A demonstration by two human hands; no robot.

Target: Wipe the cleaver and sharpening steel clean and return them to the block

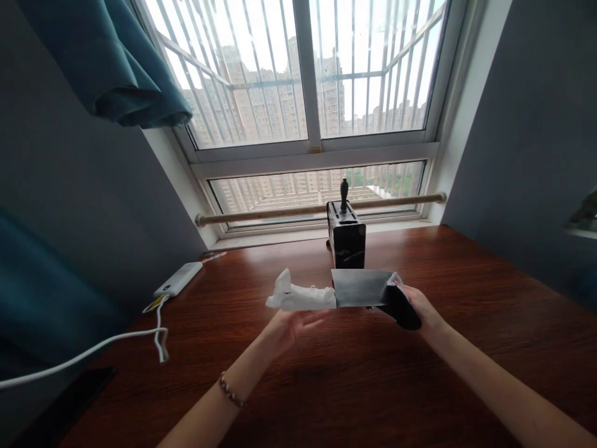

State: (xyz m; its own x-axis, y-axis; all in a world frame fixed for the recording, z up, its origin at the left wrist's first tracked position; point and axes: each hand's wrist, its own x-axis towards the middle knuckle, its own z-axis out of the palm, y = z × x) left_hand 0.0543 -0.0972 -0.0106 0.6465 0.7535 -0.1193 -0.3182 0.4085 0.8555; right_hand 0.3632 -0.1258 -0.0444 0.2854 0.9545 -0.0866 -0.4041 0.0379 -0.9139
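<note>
A kitchen cleaver is held up over the table, its broad grey blade pointing left. My right hand is closed on its dark handle at the right end. A small whitish, crumpled bit shows where blade and handle meet. Crumpled white tissue meets the left end of the blade. My left hand supports this tissue from below, fingers partly stretched; its thumb is hidden. Just beyond the blade stands a black knife block with one dark handle rising from its top.
The reddish-brown wooden table reaches to the window sill. At the left lie a white power strip and a white cable. A wooden rod crosses the barred window. A blue curtain hangs at the upper left.
</note>
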